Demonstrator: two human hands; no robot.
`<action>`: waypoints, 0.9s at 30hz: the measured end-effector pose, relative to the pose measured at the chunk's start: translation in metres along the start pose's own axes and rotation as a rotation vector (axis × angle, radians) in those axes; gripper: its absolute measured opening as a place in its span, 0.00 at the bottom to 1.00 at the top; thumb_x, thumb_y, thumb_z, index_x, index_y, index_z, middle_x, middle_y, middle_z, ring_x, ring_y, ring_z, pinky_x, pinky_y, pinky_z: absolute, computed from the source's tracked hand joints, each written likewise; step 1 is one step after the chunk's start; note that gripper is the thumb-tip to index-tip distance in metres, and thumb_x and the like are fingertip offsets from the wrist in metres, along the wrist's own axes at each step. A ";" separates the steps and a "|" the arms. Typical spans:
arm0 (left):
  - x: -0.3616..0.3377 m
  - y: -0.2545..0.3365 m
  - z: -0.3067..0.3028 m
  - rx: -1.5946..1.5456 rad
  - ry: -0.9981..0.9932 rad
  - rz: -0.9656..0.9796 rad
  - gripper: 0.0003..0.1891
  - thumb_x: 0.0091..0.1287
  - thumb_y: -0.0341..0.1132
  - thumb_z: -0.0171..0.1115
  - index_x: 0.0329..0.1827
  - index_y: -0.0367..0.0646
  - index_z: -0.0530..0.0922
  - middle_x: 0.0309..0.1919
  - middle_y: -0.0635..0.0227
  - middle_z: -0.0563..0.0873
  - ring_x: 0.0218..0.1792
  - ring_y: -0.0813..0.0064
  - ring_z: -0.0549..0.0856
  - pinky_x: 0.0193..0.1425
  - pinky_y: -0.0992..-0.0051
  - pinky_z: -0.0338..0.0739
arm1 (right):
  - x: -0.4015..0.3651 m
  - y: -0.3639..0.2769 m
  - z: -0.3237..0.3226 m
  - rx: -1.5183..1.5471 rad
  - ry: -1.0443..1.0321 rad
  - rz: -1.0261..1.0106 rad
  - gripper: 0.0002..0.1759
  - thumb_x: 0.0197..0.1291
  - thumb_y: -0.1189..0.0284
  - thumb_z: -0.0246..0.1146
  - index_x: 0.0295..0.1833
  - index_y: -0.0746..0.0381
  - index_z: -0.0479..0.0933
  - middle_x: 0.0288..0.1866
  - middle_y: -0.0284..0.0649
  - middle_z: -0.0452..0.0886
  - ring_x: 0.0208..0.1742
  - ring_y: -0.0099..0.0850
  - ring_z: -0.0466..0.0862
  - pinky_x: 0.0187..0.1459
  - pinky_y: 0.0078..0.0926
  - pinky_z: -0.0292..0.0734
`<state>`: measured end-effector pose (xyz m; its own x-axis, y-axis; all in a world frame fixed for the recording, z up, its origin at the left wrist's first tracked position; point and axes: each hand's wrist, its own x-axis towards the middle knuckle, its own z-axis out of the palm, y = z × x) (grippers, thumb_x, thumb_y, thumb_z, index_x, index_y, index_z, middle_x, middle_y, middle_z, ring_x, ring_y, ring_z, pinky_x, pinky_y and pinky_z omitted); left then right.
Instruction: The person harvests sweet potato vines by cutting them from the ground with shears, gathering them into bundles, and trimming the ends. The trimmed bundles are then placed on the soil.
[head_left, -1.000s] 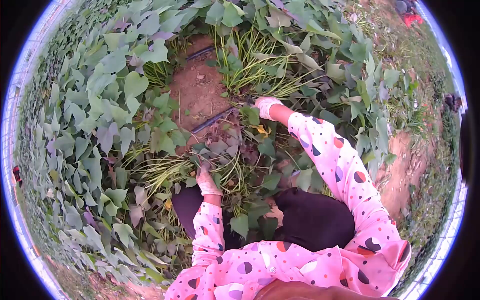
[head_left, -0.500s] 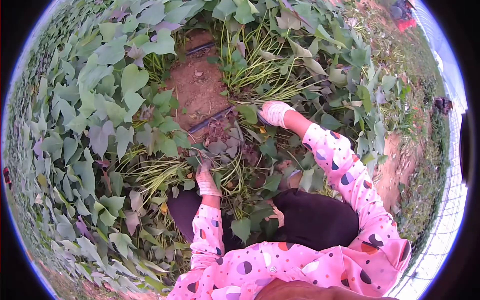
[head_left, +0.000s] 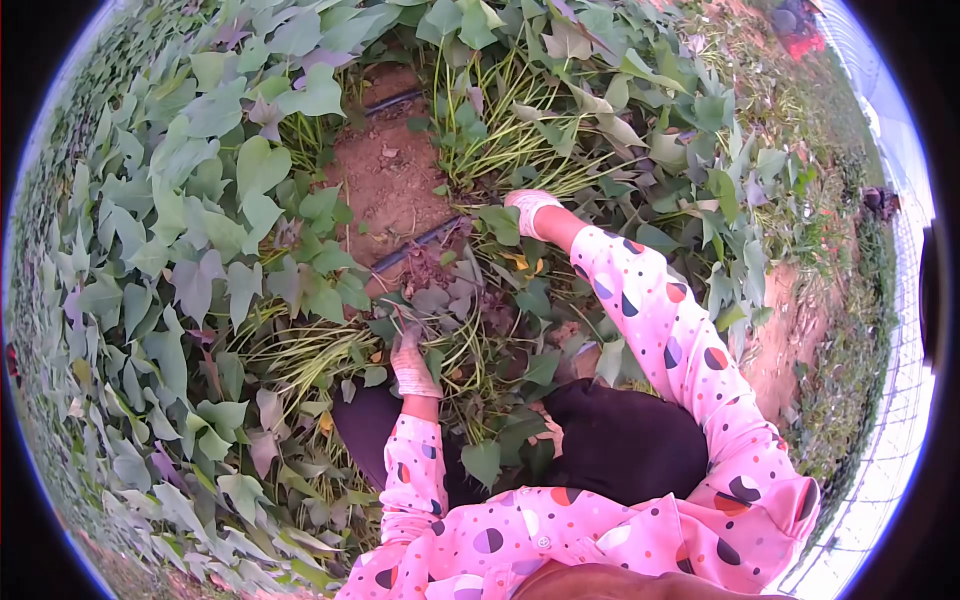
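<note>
My left hand point(head_left: 412, 366), in a pale glove, is closed on leafy vine stems point(head_left: 405, 318) just in front of my knees. My right hand point(head_left: 528, 208), gloved as well, is farther out on the right, at the base of a bundle of long green vine stems point(head_left: 520, 150). Its fingers are curled and partly hidden behind a green leaf point(head_left: 500, 224); what they hold I cannot make out. Between the hands lie purplish wilted leaves point(head_left: 450, 290) and a black hose point(head_left: 420, 245) on bare soil.
Dense heart-shaped leaves point(head_left: 180, 240) cover the left side. A strip of reddish soil point(head_left: 390, 170) runs ahead, crossed by another stretch of hose point(head_left: 393, 102). Dark-trousered knees point(head_left: 630, 440) are below my hands. A person in red point(head_left: 800, 40) is far off at the upper right.
My right hand has moved left and slightly away from me, its sleeve following. My left hand stays almost in place on the vine stems.
</note>
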<state>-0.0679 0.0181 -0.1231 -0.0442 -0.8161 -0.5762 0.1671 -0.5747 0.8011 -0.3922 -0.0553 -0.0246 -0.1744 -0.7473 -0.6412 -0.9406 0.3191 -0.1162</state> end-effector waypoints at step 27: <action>0.005 -0.007 -0.002 -0.100 -0.052 -0.071 0.18 0.59 0.39 0.62 0.49 0.37 0.82 0.42 0.66 0.84 0.42 0.72 0.80 0.52 0.71 0.73 | 0.016 0.030 0.053 -0.120 0.232 -0.311 0.12 0.52 0.69 0.59 0.30 0.68 0.82 0.33 0.54 0.83 0.38 0.49 0.84 0.42 0.39 0.79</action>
<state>-0.0670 0.0184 -0.1319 -0.1099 -0.7770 -0.6198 0.2592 -0.6244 0.7368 -0.4080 -0.0267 -0.0788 0.0762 -0.9134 -0.3999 -0.9838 -0.0035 -0.1795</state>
